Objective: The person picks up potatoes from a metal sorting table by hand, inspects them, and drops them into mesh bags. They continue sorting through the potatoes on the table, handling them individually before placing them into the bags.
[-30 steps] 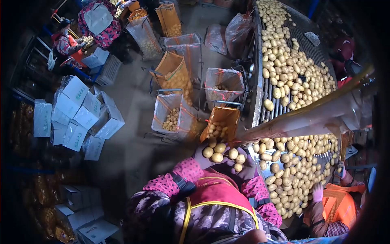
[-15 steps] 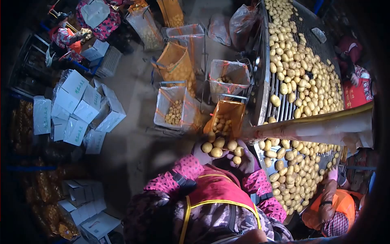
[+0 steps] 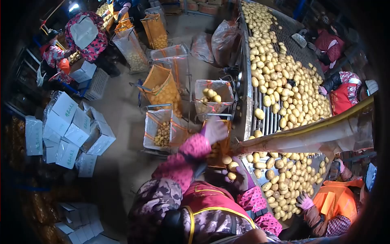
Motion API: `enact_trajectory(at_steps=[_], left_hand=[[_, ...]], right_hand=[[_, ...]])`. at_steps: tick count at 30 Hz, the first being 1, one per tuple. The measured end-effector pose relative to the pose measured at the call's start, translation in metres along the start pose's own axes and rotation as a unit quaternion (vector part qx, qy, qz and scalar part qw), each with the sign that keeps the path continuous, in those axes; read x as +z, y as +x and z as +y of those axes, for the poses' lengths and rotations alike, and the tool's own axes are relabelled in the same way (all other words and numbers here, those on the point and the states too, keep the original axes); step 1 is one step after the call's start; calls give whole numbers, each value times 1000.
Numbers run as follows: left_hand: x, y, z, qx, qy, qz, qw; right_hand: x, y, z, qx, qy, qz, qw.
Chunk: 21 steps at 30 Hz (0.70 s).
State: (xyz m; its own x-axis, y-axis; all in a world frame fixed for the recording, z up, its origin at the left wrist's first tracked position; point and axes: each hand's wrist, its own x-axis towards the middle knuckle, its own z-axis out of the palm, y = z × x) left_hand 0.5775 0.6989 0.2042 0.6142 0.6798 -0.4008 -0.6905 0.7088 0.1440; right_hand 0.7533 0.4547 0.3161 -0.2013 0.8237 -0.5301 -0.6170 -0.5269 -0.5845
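My left hand (image 3: 215, 129), gloved and blurred by motion, reaches forward over the orange bag (image 3: 222, 151). Just beyond it stands a clear bag (image 3: 214, 106) on a metal frame, with potatoes (image 3: 211, 95) in its mouth. No potato shows in that hand, and its fingers look spread. My right hand (image 3: 242, 177), in a purple glove, is curled round a few potatoes (image 3: 232, 166) beside the edge of the sorting table. Part of the orange bag is hidden under my left arm.
Potatoes cover the roller conveyor (image 3: 266, 105) at the right, crossed by a wrapped beam (image 3: 304, 136). A co-worker in an orange vest (image 3: 339, 201) reaches in at lower right. More framed bags (image 3: 159, 87) stand ahead; white boxes (image 3: 67, 114) are stacked left.
My left hand has moved forward and let go of its potatoes; potatoes now show higher in the clear bag. My right hand still holds some, slightly lower. The whole view has shifted.
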Motion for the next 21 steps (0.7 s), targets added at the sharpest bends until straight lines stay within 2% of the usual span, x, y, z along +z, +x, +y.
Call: enact_trajectory(at_steps=[1,2,3,4,5,7,8,9,10,11,13,14,15,16,17,18,19,20,21], left_hand=[[-48,-9,-22,-103,-2,-173,980],[-51,-42,-47,-20,230,-109,967],[-36,-82,-72,64,448,-42,891],[-38,-102,-89,110,532,-23,839],[-43,-121,-106,153,609,5,778],[-45,-142,-98,68,394,-63,915],[-47,-153,-94,18,281,-79,956],[-57,-154,-94,11,264,-75,962],[-69,-156,-93,4,247,-71,966],[-74,-158,-87,36,443,-47,894],[-90,-148,-81,81,537,-4,840],[-107,-129,-81,98,450,10,887],[-123,-100,-73,68,257,-8,964],[-145,-68,-67,37,52,-14,998],[-143,-35,-47,-49,-261,-51,963],[-78,-34,-24,21,-180,20,983],[-8,-35,0,88,-95,90,987],[9,-13,17,123,-72,103,984],[17,1,18,159,-54,119,979]], right_hand=[[7,1,-2,8,-36,28,999],[5,8,1,-6,-155,38,987],[-3,21,8,-3,-199,43,979],[-10,33,15,1,-242,47,969],[-18,43,32,-94,-325,13,941],[-53,75,87,-201,-481,-23,853],[-34,72,80,-209,-575,-43,790],[1,58,65,-187,-648,-39,737],[14,57,64,-182,-629,-46,755],[22,57,63,-178,-608,-51,772],[34,55,50,-109,-501,-20,858],[37,56,45,-75,-444,-4,893],[6,74,63,-158,-407,1,900],[9,72,48,-66,-299,21,952],[21,63,29,28,-183,42,982],[27,51,22,16,-62,70,995],[21,50,30,-23,-31,72,997],[11,50,44,-61,0,76,995],[6,49,42,-199,-311,16,929]])
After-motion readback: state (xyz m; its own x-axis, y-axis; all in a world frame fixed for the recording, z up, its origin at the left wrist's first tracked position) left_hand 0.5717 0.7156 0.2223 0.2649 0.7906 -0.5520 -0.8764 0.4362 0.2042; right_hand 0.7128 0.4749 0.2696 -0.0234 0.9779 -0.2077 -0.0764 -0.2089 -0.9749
